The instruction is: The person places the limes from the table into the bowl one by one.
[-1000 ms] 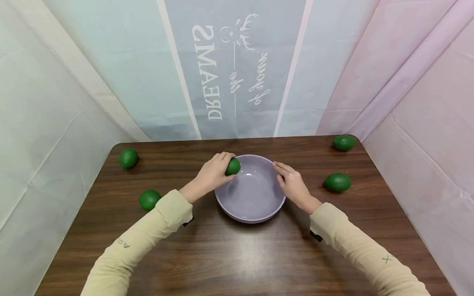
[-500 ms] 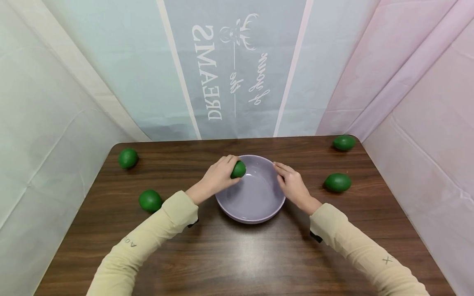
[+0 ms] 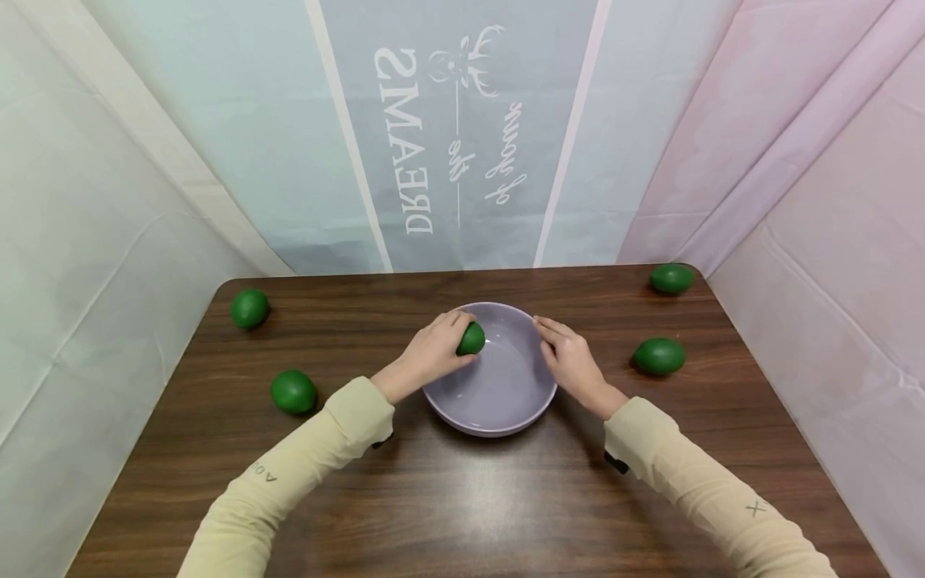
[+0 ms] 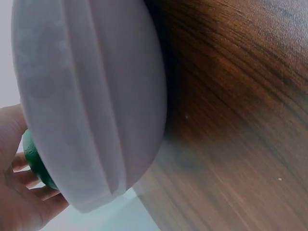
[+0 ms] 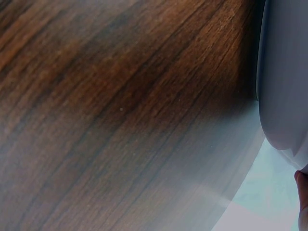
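My left hand (image 3: 437, 347) grips a dark green lime (image 3: 471, 339) over the left inner side of a lavender bowl (image 3: 491, 385). In the left wrist view, the bowl's outer wall (image 4: 91, 96) hides part of the lime (image 4: 36, 161), and the fingers curl round the fruit. My right hand (image 3: 574, 363) rests at the bowl's right rim with its fingers fairly straight. The right wrist view catches only a fingertip (image 5: 301, 180) at the rim, at the right edge.
Two more limes lie on the left of the wooden table (image 3: 491, 514), one far back (image 3: 250, 309) and a nearer lime (image 3: 293, 392). On the right are a back lime (image 3: 672, 278) and a nearer lime (image 3: 659, 356). Fabric walls (image 3: 462, 201) stand around the table's back and sides.
My left hand has moved right and slightly toward me with the lime, from the bowl's left rim to over its inside. My right hand and the bowl stay in place.
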### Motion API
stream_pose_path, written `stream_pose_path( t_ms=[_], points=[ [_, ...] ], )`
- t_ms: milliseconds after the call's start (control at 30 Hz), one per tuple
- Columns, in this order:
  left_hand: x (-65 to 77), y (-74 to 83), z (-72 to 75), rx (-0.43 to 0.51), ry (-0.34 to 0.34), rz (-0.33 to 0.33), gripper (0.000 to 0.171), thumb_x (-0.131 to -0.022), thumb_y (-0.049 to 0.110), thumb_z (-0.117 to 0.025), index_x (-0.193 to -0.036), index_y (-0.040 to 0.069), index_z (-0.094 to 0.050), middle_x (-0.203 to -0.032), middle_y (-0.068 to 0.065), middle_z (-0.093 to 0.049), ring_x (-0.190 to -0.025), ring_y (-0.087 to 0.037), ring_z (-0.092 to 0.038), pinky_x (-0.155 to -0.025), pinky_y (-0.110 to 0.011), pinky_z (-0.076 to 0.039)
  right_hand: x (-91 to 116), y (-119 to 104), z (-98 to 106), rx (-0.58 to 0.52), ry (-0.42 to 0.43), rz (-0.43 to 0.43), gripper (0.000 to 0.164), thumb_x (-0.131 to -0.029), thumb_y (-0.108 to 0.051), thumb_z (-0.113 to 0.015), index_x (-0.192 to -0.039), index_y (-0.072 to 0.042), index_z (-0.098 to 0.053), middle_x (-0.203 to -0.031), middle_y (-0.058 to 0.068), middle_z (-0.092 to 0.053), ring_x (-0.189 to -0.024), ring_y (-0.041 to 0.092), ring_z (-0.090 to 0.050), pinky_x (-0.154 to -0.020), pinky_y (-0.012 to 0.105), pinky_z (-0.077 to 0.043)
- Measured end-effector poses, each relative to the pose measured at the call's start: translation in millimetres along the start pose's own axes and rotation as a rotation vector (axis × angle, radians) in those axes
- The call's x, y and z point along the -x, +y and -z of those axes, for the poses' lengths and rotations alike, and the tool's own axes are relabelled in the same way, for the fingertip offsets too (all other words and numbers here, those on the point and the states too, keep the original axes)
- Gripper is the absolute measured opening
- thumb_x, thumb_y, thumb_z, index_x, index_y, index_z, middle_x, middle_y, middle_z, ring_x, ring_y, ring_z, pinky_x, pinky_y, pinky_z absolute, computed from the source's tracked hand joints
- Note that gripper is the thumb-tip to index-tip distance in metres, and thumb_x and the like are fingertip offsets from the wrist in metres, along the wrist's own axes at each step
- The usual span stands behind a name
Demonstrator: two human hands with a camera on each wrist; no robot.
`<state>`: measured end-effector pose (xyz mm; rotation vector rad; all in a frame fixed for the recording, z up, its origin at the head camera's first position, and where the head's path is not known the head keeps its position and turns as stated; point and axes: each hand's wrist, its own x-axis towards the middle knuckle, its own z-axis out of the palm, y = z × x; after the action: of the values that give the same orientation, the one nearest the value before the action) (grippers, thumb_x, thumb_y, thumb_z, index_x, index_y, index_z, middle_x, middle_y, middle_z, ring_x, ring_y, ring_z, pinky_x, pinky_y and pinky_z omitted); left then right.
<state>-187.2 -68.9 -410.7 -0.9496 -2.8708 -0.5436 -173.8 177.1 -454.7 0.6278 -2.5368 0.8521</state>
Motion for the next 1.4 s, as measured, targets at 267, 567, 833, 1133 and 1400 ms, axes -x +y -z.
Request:
stream_pose_path(
  t_ms=[267, 567, 833, 1133, 1400],
  points=[
    [-0.7, 2.2, -5.1, -0.01, -0.031, -0.007, 0.055, -0.077, 0.025, -0.073, -0.121, 0.003, -0.05, -0.117, -0.011, -0.054, -0.106, -0.025, -0.051, -0.084, -0.036, -0.047, -0.2, -0.5, -0.4, 0.0, 0.015, 0.011, 0.034, -0.081, 0.008, -0.057, -0.116, 0.006, -0.06, -0.119, 0.017, -0.058, -0.109, 0.031, -0.055, -0.086, 0.043, -0.047],
    [-1.9, 3.2, -10.5, -0.041, -0.084, 0.001, 0.055, -0.078, 0.027, -0.072, -0.121, 0.002, -0.05, -0.113, -0.011, -0.055, -0.099, -0.024, -0.053, -0.083, -0.035, -0.046, -0.6, -0.3, -0.6, -0.004, 0.011, 0.011, 0.034, -0.082, 0.006, -0.056, -0.116, 0.006, -0.06, -0.119, 0.017, -0.058, -0.109, 0.031, -0.054, -0.086, 0.043, -0.047],
    [-2.4, 4.0, -14.8, -0.069, -0.113, 0.019, 0.054, -0.079, 0.03, -0.071, -0.121, 0.005, -0.05, -0.113, -0.009, -0.055, -0.096, -0.022, -0.054, -0.08, -0.034, -0.047, 0.3, 0.0, -1.0, -0.017, 0.03, 0.02, 0.034, -0.081, 0.007, -0.056, -0.115, 0.006, -0.06, -0.119, 0.017, -0.059, -0.108, 0.032, -0.055, -0.086, 0.043, -0.048],
    [-3.7, 2.0, -19.8, -0.096, -0.134, 0.046, 0.055, -0.077, 0.031, -0.073, -0.121, 0.006, -0.051, -0.112, -0.009, -0.056, -0.096, -0.022, -0.055, -0.08, -0.034, -0.047, 0.7, -0.6, -0.9, -0.022, 0.033, 0.015, 0.035, -0.079, 0.009, -0.058, -0.115, 0.006, -0.061, -0.118, 0.017, -0.059, -0.108, 0.032, -0.056, -0.086, 0.043, -0.047],
    [-5.0, 0.1, -23.0, -0.1, -0.173, 0.069, 0.055, -0.077, 0.031, -0.073, -0.12, 0.006, -0.051, -0.107, -0.008, -0.056, -0.093, -0.021, -0.055, -0.077, -0.034, -0.047, 0.4, -0.7, -0.6, -0.02, 0.03, 0.015, 0.035, -0.08, 0.008, -0.058, -0.115, 0.006, -0.06, -0.119, 0.017, -0.059, -0.108, 0.031, -0.055, -0.086, 0.042, -0.047]
  ],
)
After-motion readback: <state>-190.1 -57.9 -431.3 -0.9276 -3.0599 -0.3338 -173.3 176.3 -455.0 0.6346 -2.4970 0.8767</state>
